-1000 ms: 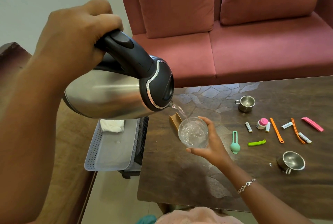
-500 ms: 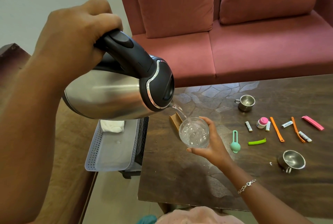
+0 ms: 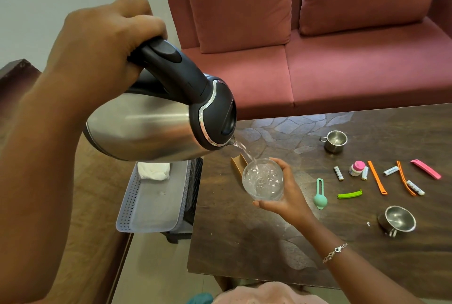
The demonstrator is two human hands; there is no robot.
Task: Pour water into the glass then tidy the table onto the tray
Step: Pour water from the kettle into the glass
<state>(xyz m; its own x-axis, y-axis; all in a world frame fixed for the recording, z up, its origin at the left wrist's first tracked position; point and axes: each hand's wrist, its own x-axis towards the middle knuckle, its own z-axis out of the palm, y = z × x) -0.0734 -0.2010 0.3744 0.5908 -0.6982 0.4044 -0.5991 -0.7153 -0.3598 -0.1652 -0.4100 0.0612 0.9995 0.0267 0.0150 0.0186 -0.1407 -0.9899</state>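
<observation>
Pouring: left hand [image 3: 102, 44] gripped tipped shiny steel kettle [image 3: 156, 127], spout up-left of round clear glass [image 3: 263, 179]; right hand [image 3: 286, 196] fingers wrapped glass above dark bench [image 3: 269, 242]; grey tray [image 3: 156, 201] lay left.

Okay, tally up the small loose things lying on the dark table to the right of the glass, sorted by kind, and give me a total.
Steel cups: 2
Batteries: 4
Plastic clips: 4, orange, pink, green
Teal spoon: 1
Pink-capped jar: 1
Total: 12
</observation>
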